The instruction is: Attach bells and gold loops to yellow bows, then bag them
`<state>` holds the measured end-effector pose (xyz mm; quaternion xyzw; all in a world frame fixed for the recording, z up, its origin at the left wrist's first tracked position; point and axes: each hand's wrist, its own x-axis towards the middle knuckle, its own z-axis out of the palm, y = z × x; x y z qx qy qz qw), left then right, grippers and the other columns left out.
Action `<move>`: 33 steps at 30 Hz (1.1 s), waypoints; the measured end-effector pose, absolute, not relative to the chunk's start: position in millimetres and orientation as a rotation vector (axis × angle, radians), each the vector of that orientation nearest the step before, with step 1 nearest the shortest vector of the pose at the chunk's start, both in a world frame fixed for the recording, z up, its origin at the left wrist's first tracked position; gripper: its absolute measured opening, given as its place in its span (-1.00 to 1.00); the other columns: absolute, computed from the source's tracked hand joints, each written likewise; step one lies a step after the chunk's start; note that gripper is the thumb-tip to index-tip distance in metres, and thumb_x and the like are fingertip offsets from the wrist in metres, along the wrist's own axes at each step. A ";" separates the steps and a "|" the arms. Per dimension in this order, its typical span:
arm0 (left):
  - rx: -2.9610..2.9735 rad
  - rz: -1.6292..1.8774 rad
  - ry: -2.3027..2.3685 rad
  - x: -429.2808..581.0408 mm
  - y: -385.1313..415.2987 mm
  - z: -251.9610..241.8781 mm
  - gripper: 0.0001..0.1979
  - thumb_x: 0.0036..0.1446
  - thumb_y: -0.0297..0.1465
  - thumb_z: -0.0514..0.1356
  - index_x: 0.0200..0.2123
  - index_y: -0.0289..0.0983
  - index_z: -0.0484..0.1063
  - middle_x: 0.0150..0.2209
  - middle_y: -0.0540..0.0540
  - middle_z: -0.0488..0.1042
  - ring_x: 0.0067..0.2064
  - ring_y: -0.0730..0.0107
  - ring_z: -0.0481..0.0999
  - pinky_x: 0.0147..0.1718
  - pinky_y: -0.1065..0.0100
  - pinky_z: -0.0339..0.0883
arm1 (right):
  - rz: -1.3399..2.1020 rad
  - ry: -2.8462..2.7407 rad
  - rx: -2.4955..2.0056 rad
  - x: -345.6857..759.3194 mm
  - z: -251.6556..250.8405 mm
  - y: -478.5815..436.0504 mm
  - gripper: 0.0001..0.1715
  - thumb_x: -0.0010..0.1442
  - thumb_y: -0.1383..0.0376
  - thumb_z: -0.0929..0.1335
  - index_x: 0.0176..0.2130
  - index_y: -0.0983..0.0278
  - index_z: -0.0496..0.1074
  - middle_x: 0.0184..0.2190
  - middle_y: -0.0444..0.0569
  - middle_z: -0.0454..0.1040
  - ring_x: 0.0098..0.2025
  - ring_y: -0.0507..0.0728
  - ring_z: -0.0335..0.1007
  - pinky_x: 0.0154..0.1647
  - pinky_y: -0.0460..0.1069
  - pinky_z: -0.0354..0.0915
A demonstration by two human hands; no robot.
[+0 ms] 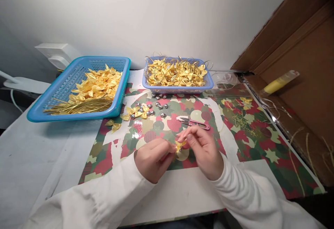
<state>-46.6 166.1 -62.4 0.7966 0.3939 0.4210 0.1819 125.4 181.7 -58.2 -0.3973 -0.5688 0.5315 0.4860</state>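
Observation:
My left hand [156, 157] is closed, its thumb and forefinger pinching the edge of a small yellow ribbon bow [179, 147]. A silvery spot, perhaps a bell, shows at the bow's middle. Just above and to the right of it, my right hand [203, 150] has its fingers bent and its thumb drawn in near the forefinger; anything pinched there is too fine to make out. Thread snips [195, 123] with pink handles lie beyond my right hand. Farther back are loose silver jingle bells [160, 106] and several yellow bows [113, 126].
At the left, a blue basket [57, 83] holds yellow bows and gold cords [80, 106]. Another basket [180, 90] at the back holds bows with gold loops. Thread scraps [242, 123] lie to the right, beside a cardboard wall [302, 55] with a yellow tube [280, 83].

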 end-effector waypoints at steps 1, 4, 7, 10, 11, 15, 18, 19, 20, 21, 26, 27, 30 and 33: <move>2.234 1.139 1.133 -47.6 166.2 -63.8 -0.84 0.01 -0.62 0.14 -0.44 -0.24 0.36 -0.49 -0.01 0.53 -0.47 0.47 0.53 -0.50 0.50 0.41 | 1.296 -1.307 -0.932 127.8 -57.0 183.6 -0.83 0.30 0.26 0.24 -0.33 0.20 0.36 -0.41 -0.10 0.43 -0.22 0.07 0.39 -0.16 0.00 0.33; 2.112 1.030 1.201 -49.2 167.6 -67.6 -0.84 -0.01 -0.62 0.14 -0.48 -0.24 0.37 -0.52 0.02 0.53 -0.51 0.49 0.51 -0.55 0.51 0.37 | 1.275 -1.074 -0.825 136.8 -50.7 191.8 -0.88 0.28 0.23 0.27 -0.33 0.16 0.33 -0.52 -0.19 0.32 -0.38 0.01 0.35 -0.23 -0.03 0.34; 1.818 1.001 1.242 -46.3 170.4 -69.8 -0.89 -0.02 -0.57 0.17 -0.51 -0.27 0.36 -0.56 0.00 0.51 -0.54 0.47 0.49 -0.58 0.49 0.35 | 1.274 -0.973 -0.826 143.5 -43.9 198.7 -0.88 0.24 0.20 0.30 -0.34 0.15 0.28 -0.58 -0.23 0.18 -0.57 -0.03 0.16 -0.41 -0.06 0.31; 1.429 0.979 1.223 -41.7 172.9 -70.7 -0.91 -0.02 -0.47 0.23 -0.52 -0.30 0.36 -0.59 -0.02 0.48 -0.57 0.47 0.45 -0.61 0.47 0.35 | 1.254 -1.007 -0.880 146.2 -41.1 200.5 -0.86 0.22 0.17 0.30 -0.35 0.14 0.25 -0.59 -0.23 0.12 -0.60 -0.03 0.05 -0.46 -0.05 0.29; 1.314 0.966 1.203 -40.6 173.6 -70.6 -0.91 -0.03 -0.44 0.25 -0.49 -0.31 0.38 -0.59 -0.03 0.47 -0.57 0.47 0.45 -0.61 0.46 0.36 | 1.242 -1.027 -0.886 146.5 -41.3 200.0 -0.85 0.22 0.17 0.30 -0.35 0.15 0.25 -0.59 -0.23 0.11 -0.59 -0.02 0.05 -0.46 -0.04 0.28; 0.970 0.917 1.118 -39.6 176.5 -67.8 -0.80 -0.15 -0.36 0.37 -0.42 -0.31 0.48 -0.53 -0.07 0.54 -0.52 0.45 0.50 -0.52 0.42 0.44 | 1.152 -1.253 -0.957 145.3 -45.8 194.6 -0.88 0.20 0.18 0.32 -0.30 0.16 0.31 -0.53 -0.19 0.19 -0.52 0.00 0.12 -0.43 -0.03 0.26; 0.804 0.933 1.089 -40.1 179.5 -64.0 -0.75 -0.28 -0.30 0.44 -0.53 -0.30 0.51 -0.59 -0.03 0.52 -0.59 0.50 0.44 -0.58 0.44 0.40 | 0.940 -1.663 -1.013 141.4 -49.9 190.2 -0.83 0.05 0.25 0.43 -0.30 0.19 0.41 -0.53 -0.16 0.27 -0.51 0.02 0.15 -0.49 -0.04 0.19; 0.767 0.941 1.082 -40.2 180.5 -62.7 -0.73 -0.32 -0.28 0.45 -0.57 -0.30 0.51 -0.63 -0.01 0.49 -0.62 0.52 0.41 -0.61 0.46 0.38 | 0.856 -1.773 -0.991 139.8 -51.0 189.3 -0.86 0.03 0.29 0.44 -0.32 0.20 0.45 -0.55 -0.15 0.30 -0.51 0.03 0.17 -0.51 -0.05 0.17; 0.735 0.946 1.078 -40.3 181.4 -61.4 -0.72 -0.36 -0.26 0.46 -0.59 -0.30 0.51 -0.66 0.00 0.47 -0.62 0.53 0.40 -0.62 0.47 0.36 | 0.784 -1.845 -0.953 138.2 -51.9 188.7 -0.89 0.03 0.32 0.43 -0.34 0.21 0.48 -0.57 -0.14 0.32 -0.53 0.03 0.19 -0.54 -0.05 0.15; 0.703 0.944 1.075 -40.4 182.1 -60.3 -0.71 -0.38 -0.25 0.47 -0.60 -0.30 0.52 -0.65 0.00 0.48 -0.61 0.53 0.42 -0.60 0.47 0.38 | 0.726 -1.882 -0.913 136.9 -52.6 188.6 -0.93 0.05 0.35 0.42 -0.35 0.21 0.50 -0.59 -0.14 0.34 -0.54 0.02 0.20 -0.56 -0.06 0.15; 0.531 0.857 1.026 -43.2 182.9 -59.7 -0.69 -0.36 -0.22 0.48 -0.59 -0.31 0.53 -0.50 -0.10 0.58 -0.45 0.42 0.56 -0.39 0.42 0.50 | 0.568 -1.932 -0.805 134.5 -52.8 190.2 -0.83 0.06 0.45 0.38 -0.39 0.20 0.55 -0.64 -0.16 0.30 -0.58 -0.01 0.18 -0.53 -0.06 0.20; 0.523 0.841 1.012 -44.0 182.5 -61.0 -0.69 -0.35 -0.21 0.47 -0.58 -0.30 0.54 -0.51 -0.10 0.59 -0.46 0.42 0.56 -0.40 0.41 0.50 | 0.559 -1.935 -0.802 134.7 -52.6 190.3 -0.82 0.06 0.46 0.38 -0.39 0.20 0.56 -0.64 -0.17 0.28 -0.59 -0.01 0.17 -0.52 -0.05 0.20; 0.619 0.858 0.996 -45.4 180.0 -66.0 -0.66 -0.36 -0.22 0.48 -0.50 -0.30 0.55 -0.48 -0.12 0.60 -0.47 0.36 0.57 -0.43 0.35 0.53 | 0.592 -1.923 -0.828 135.5 -53.1 189.2 -0.82 0.06 0.44 0.37 -0.40 0.19 0.56 -0.65 -0.17 0.26 -0.59 -0.01 0.16 -0.53 -0.06 0.19; 0.797 0.923 1.035 -45.0 175.4 -68.4 -0.67 -0.26 -0.26 0.45 -0.40 -0.31 0.54 -0.44 -0.15 0.61 -0.44 0.28 0.59 -0.42 0.27 0.53 | 0.762 -1.813 -0.944 136.8 -55.7 188.4 -0.90 0.09 0.33 0.39 -0.34 0.19 0.55 -0.59 -0.13 0.32 -0.54 0.02 0.19 -0.51 -0.05 0.20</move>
